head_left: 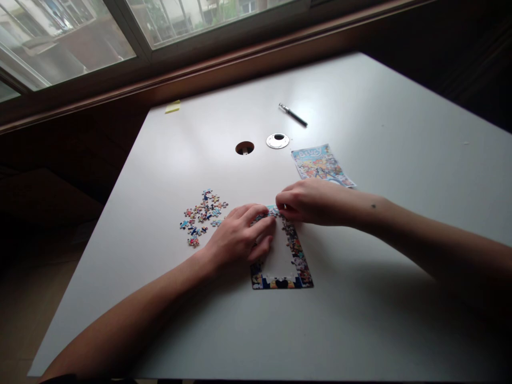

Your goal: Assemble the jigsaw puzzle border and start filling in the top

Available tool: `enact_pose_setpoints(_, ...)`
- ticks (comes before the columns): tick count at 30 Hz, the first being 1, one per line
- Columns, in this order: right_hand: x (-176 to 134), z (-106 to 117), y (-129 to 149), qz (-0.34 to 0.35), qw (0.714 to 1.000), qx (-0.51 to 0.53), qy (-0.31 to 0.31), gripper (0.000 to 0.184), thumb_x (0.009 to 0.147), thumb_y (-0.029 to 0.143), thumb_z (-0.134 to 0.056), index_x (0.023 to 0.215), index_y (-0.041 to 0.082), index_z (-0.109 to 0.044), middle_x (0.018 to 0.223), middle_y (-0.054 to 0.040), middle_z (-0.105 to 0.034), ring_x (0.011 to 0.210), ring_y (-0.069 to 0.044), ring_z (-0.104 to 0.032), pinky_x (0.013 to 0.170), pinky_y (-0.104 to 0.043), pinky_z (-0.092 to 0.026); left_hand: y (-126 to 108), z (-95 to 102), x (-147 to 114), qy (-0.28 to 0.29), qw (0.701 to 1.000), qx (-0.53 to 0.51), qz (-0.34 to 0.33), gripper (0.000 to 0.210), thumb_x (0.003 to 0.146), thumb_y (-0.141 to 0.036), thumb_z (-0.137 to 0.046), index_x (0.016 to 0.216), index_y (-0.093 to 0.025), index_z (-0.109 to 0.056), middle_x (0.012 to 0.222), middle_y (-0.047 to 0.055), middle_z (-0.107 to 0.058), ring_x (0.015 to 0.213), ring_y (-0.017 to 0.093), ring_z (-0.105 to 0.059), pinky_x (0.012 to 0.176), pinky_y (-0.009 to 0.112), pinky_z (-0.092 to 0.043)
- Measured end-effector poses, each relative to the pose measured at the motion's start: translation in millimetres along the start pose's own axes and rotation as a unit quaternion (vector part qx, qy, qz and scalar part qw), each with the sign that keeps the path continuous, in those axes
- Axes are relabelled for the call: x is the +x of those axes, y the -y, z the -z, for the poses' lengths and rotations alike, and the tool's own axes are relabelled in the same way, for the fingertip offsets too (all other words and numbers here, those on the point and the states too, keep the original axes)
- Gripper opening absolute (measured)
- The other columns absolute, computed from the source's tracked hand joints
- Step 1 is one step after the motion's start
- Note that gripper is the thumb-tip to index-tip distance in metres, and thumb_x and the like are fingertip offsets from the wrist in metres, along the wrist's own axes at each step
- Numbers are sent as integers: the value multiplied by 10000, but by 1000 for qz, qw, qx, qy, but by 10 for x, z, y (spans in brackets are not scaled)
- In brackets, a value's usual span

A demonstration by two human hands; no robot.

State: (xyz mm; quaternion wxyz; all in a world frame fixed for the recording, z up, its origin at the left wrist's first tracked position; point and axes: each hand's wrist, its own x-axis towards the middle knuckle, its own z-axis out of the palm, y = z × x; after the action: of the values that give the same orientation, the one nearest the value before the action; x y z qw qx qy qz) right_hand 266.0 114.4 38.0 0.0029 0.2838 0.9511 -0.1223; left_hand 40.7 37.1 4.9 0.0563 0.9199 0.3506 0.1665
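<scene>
On the white table lies a jigsaw puzzle [296, 250] with its border joined into an upright rectangle and a bare middle. My left hand [247, 230] rests over its upper left side, fingers apart and slightly bent, covering much of that edge. At the upper right corner, my right hand [298, 200] is closed in a pinch, fingertips against the border. Whatever is between those fingertips is hidden. Loose puzzle pieces [204, 212] lie in a scattered heap left of my left hand. Beyond my right hand is a printed picture sheet [320, 162], partly covered by that hand.
A black pen [294, 115] lies farther back on the table [192, 144]. Near it are a round metal cover [277, 141] and an open cable hole [244, 148]. A yellow sticky note [173, 106] is at the back left edge, below the window [168, 21].
</scene>
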Motion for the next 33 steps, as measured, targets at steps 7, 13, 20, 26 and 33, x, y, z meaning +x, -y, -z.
enact_pose_setpoints(7, -14, -11, 1, 2, 1000, 13, -9, 201, 887, 204, -534, 711, 172, -626, 673, -32, -612, 555, -110, -443, 563, -286, -227, 4, 3, 2, 2, 1000, 4, -3, 336, 950, -280, -520, 1248, -141, -585, 1284, 147, -584, 1205, 280, -548, 1022, 466, -501)
enact_pose_setpoints(13, -37, 94, -45, -28, 999, 3, -46, 194, 864, 168, -511, 737, 184, -656, 656, -26, -626, 587, -131, -490, 589, -283, -258, 2, 4, -2, 6, 1000, 1, 0, 339, 955, -285, -509, 1253, -140, -582, 1284, 141, -585, 1212, 278, -540, 1033, 461, -492)
enact_pose_setpoints(20, -48, 103, -97, -29, 998, 22, -54, 179, 851, 153, -531, 805, 195, -699, 731, -30, -682, 652, -150, -564, 615, -279, -311, 8, -9, -5, 1, 1000, -4, -1, 368, 954, -281, -512, 1293, -147, -559, 1284, 139, -588, 1207, 276, -542, 1022, 465, -499)
enact_pose_setpoints(26, -29, -10, -64, 15, 996, 67, -60, 198, 911, 223, -574, 1041, 230, -723, 1010, -64, -674, 751, -151, -595, 632, -278, -364, 14, -14, -3, -6, 1000, -7, -4, 362, 947, -270, -521, 1287, -154, -561, 1321, 137, -574, 1231, 283, -531, 1029, 476, -495)
enact_pose_setpoints(33, -33, -43, -5, 8, 994, 94, -48, 109, 897, 267, -620, 948, 205, -694, 1075, -74, -636, 732, -137, -586, 602, -265, -365, 8, -15, -4, -3, 1000, -11, 1, 343, 947, -256, -514, 1272, -158, -566, 1303, 137, -582, 1223, 278, -537, 1032, 474, -496)
